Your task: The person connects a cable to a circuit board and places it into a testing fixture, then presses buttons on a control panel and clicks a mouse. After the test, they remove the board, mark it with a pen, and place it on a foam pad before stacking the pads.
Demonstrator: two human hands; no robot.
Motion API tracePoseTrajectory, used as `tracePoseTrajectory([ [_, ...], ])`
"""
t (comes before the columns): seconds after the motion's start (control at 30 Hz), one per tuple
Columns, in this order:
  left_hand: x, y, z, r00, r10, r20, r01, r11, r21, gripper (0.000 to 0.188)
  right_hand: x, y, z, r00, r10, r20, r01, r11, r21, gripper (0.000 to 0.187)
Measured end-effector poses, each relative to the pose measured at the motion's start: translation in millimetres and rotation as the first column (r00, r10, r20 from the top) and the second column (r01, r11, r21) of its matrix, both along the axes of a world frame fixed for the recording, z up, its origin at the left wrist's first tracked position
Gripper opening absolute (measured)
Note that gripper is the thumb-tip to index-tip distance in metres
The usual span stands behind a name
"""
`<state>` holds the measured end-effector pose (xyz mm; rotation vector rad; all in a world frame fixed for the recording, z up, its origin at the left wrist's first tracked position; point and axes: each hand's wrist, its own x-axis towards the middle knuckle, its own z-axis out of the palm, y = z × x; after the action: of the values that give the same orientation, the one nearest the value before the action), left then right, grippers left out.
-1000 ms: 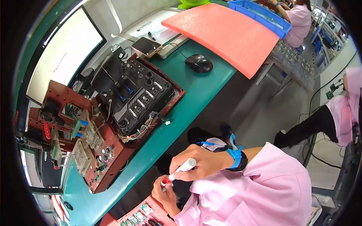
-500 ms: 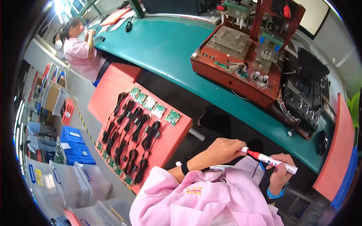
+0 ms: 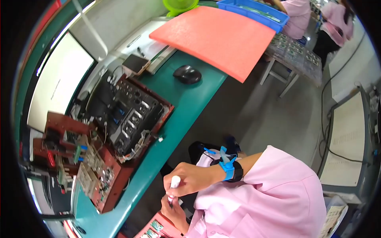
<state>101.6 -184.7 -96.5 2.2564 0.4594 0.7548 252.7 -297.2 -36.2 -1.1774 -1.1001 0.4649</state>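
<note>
My right hand [image 3: 189, 179], with a blue wrist strap [image 3: 227, 166] and a pink sleeve, grips a white marker pen [image 3: 174, 184] pointing tip down. My left hand [image 3: 173, 211] sits just below it, fingers curled around something small at the marker's tip; what it is stays hidden. Both hands are in front of my lap, beside the front edge of the green table [image 3: 186, 107]. A red tray [image 3: 158, 227] with small green circuit boards shows right below my left hand.
On the table lie a black fixture with cables [image 3: 129, 117], a red test jig [image 3: 75, 158], a black mouse [image 3: 187, 74], a phone [image 3: 136, 64] and an orange foam mat [image 3: 216, 37]. A blue bin [image 3: 260, 10] and other pink-clad people [image 3: 295, 16] are at the far end.
The view has swung from the red tray side back to the fixtures. The marker, held level between both hands half a second ago, now points down into my left hand.
</note>
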Motion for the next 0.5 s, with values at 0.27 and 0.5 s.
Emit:
tracePoseTrajectory([
  [0.27, 14.3, 19.8, 7.8, 0.942, -0.304, 0.145, 0.328, 0.924, -0.195, 0.047, -15.8, 0.8, 2.8, 0.995, -0.056, -0.083, 0.061, 0.996, 0.065, 0.023],
  [0.5, 12.7, 41.3, 18.9, 0.829, -0.529, 0.183, 0.55, 0.71, -0.441, 0.055, -24.9, -1.3, 19.6, 0.992, 0.022, -0.126, -0.016, 0.999, 0.05, 0.015],
])
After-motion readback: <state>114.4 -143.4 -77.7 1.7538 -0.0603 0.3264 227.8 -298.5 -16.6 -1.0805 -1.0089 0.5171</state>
